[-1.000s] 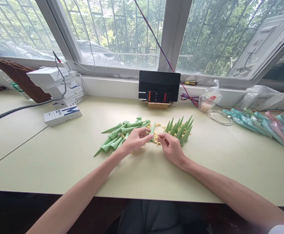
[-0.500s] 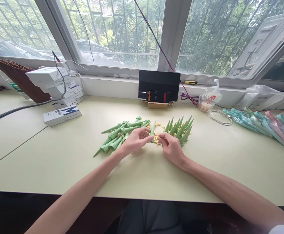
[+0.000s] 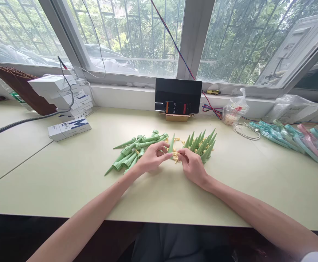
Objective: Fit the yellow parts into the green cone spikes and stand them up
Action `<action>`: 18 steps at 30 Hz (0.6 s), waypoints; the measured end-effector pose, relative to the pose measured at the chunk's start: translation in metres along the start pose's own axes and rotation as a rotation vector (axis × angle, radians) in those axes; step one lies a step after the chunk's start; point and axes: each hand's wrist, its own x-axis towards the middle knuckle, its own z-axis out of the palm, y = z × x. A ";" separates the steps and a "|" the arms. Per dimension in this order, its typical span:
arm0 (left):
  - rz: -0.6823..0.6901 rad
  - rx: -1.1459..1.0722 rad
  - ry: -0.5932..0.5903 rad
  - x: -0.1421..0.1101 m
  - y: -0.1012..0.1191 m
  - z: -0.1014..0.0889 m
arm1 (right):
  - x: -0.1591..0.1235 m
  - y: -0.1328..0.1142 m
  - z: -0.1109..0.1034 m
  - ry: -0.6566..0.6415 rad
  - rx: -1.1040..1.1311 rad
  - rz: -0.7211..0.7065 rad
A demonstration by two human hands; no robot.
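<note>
My left hand [image 3: 155, 157] is closed on a green watering spike [image 3: 171, 143], which stands with its pointed tip up. Close to the spike's lower end, my right hand [image 3: 192, 163] pinches a small yellow valve [image 3: 178, 154], partly covered by the fingers. More yellow valves [image 3: 175, 160] lie on the table between the hands. To the left is a loose pile of green spikes [image 3: 128, 149] lying on their sides. On the right, several green spikes [image 3: 202, 143] stand points up in a cluster, with yellow parts at their bases.
A phone [image 3: 177, 108] showing a timer leans on a dark tablet [image 3: 178, 89] at the back. White boxes [image 3: 70, 129] are at left, beside a coiled cable [image 3: 30, 118]. Wrapped teal and pink items [image 3: 292, 140] lie at right, near a tied plastic bag [image 3: 235, 109].
Both hands hold nearly the same place. The spike in my left hand has shifted very slightly; the piles look unchanged.
</note>
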 end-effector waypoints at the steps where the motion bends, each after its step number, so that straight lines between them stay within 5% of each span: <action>1: 0.004 0.004 0.001 0.000 0.000 0.000 | 0.000 0.000 0.000 0.001 0.003 0.001; 18: 0.047 0.052 0.053 0.000 -0.005 0.004 | 0.000 -0.002 -0.001 0.009 0.021 0.038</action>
